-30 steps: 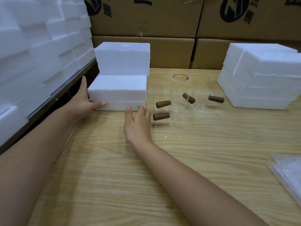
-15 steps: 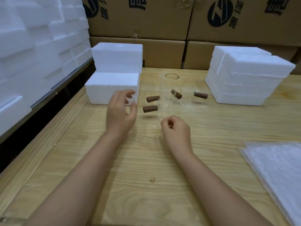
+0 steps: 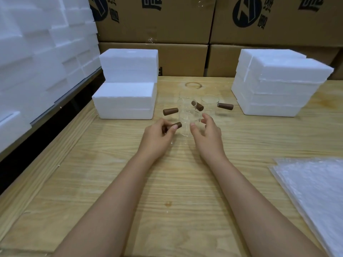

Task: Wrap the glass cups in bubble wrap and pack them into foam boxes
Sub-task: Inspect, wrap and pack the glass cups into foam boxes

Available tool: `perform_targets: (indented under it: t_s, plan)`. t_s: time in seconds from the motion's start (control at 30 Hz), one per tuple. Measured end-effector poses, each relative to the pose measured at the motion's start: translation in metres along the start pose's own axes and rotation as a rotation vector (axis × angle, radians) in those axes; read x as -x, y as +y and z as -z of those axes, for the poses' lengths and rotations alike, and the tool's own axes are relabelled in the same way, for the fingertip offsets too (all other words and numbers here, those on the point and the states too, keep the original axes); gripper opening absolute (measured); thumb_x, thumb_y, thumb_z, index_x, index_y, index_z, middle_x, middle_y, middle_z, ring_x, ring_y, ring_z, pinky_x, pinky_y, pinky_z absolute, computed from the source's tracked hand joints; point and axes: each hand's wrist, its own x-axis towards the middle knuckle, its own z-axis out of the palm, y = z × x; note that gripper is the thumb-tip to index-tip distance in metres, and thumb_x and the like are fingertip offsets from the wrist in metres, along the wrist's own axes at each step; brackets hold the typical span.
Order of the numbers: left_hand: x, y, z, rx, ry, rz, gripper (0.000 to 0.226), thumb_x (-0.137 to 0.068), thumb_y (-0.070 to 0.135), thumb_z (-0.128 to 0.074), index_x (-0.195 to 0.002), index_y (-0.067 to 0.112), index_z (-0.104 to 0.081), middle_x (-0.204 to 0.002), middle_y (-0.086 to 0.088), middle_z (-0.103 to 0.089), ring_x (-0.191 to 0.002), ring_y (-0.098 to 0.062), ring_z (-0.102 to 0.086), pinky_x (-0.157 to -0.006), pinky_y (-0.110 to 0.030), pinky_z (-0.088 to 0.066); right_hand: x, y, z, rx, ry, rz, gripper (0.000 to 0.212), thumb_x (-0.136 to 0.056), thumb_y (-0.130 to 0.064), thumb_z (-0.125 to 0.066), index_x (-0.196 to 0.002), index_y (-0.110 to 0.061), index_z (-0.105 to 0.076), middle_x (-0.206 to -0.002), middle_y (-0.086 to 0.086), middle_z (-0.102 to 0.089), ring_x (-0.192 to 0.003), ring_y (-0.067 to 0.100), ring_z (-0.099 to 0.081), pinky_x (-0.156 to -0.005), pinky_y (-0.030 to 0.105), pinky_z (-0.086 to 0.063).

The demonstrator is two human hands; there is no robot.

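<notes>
Here the nearest cup (image 3: 190,125), standing on the table (image 3: 167,182) at the person's 12 o'clock, looks light, slick and breakable, so its wooden handle (image 3: 176,125), pinched by the left hand (image 3: 157,138), seems the surest hold, with the right hand (image 3: 207,134) spread at the cup's 3 o'clock.

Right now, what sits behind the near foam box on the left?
A taller foam stack stands directly behind the foam box, with cardboard cartons beyond. Its lower part is hidden by the box.
</notes>
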Motion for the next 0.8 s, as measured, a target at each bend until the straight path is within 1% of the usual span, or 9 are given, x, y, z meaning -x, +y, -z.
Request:
perform_targets:
  t_s: [0.13, 0.23, 0.3, 0.33, 0.4, 0.47, 0.6, 0.7, 0.8]
  plan:
    - [0.005, 0.0, 0.002, 0.172, -0.156, -0.035, 0.014, -0.082, 0.023, -0.075, -0.079, 0.024, -0.061, -0.065, 0.012, -0.058, -0.056, 0.001, -0.05, -0.06, -0.015, -0.042, -0.003, 0.003, -0.002, -0.081, 0.023, 0.003, 0.062, -0.088, -0.041, -0.062, -0.14, -0.016, -0.038, -0.126, 0.001, -0.05, -0.122, 0.018, -0.044, -0.102, 0.034, -0.037]
    - [0.007, 0.003, 0.004, 0.289, -0.194, -0.086, 0.017, -0.078, 0.02, -0.079, -0.079, 0.021, -0.062, -0.067, 0.005, -0.061, -0.059, -0.008, -0.051, -0.06, -0.019, -0.041, -0.003, 0.001, -0.001, -0.217, 0.073, 0.028, 0.054, -0.088, -0.035, -0.065, -0.135, -0.021, -0.044, -0.12, -0.004, -0.051, -0.112, 0.011, -0.047, -0.091, 0.018, -0.04]
    - [0.01, 0.007, 0.005, 0.401, -0.226, -0.137, 0.02, -0.074, 0.028, -0.08, -0.082, 0.02, -0.063, -0.074, -0.003, -0.061, -0.066, -0.015, -0.053, -0.064, -0.024, -0.042, -0.002, -0.003, 0.001, -0.387, 0.033, 0.038, 0.044, -0.089, -0.03, -0.064, -0.13, -0.027, -0.047, -0.12, -0.006, -0.052, -0.114, 0.009, -0.049, -0.087, 0.01, -0.042]
    - [0.011, 0.01, 0.005, 0.461, -0.231, -0.163, 0.025, -0.072, 0.035, -0.076, -0.083, 0.017, -0.063, -0.075, -0.004, -0.06, -0.068, -0.015, -0.053, -0.064, -0.024, -0.042, -0.003, -0.005, 0.003, -0.497, -0.008, 0.042, 0.039, -0.09, -0.026, -0.063, -0.127, -0.028, -0.049, -0.12, -0.004, -0.054, -0.116, 0.011, -0.051, -0.091, 0.013, -0.044]
    - [0.011, 0.015, 0.003, 0.63, -0.221, -0.141, 0.042, -0.069, 0.046, -0.063, -0.086, 0.007, -0.057, -0.074, -0.004, -0.057, -0.07, -0.013, -0.051, -0.063, -0.023, -0.04, -0.004, -0.008, 0.009, -0.742, -0.074, 0.035, 0.031, -0.092, -0.015, -0.058, -0.121, -0.024, -0.054, -0.116, -0.001, -0.058, -0.114, 0.013, -0.055, -0.098, 0.028, -0.047]
    - [0.011, 0.02, -0.001, 0.769, -0.227, -0.068, 0.051, -0.069, 0.049, -0.058, -0.09, 0.004, -0.05, -0.073, -0.003, -0.055, -0.071, -0.015, -0.052, -0.062, -0.025, -0.04, -0.007, -0.008, 0.015, -0.932, -0.096, -0.006, 0.025, -0.092, -0.01, -0.055, -0.115, -0.018, -0.061, -0.112, 0.001, -0.062, -0.108, 0.011, -0.059, -0.094, 0.028, -0.05]
    - [0.014, 0.024, -0.009, 0.695, -0.273, -0.089, 0.026, -0.076, 0.027, -0.063, -0.081, 0.006, -0.049, -0.072, -0.012, -0.055, -0.064, -0.015, -0.054, -0.061, -0.027, -0.045, -0.009, -0.007, 0.02, -0.973, -0.145, -0.062, 0.021, -0.093, -0.018, -0.052, -0.111, -0.016, -0.064, -0.12, 0.001, -0.063, -0.113, 0.009, -0.056, -0.095, 0.025, -0.045]
    - [0.017, 0.026, -0.013, 0.645, -0.268, -0.12, 0.042, -0.067, 0.039, -0.07, -0.081, 0.006, -0.048, -0.072, -0.011, -0.053, -0.066, -0.017, -0.05, -0.064, -0.029, -0.045, -0.006, -0.011, 0.015, -0.908, -0.159, -0.064, 0.042, -0.079, -0.032, -0.063, -0.118, -0.017, -0.059, -0.124, -0.002, -0.059, -0.111, 0.004, -0.058, -0.098, 0.027, -0.046]
    - [0.019, 0.025, -0.016, 0.529, -0.31, -0.196, 0.042, -0.062, 0.044, -0.072, -0.076, 0.014, -0.047, -0.069, 0.007, -0.05, -0.065, -0.01, -0.046, -0.063, -0.024, -0.04, -0.004, -0.014, 0.01, -0.869, -0.148, -0.092, 0.05, -0.071, -0.036, -0.068, -0.118, -0.023, -0.058, -0.127, 0.002, -0.053, -0.116, 0.016, -0.055, -0.1, 0.035, -0.046]
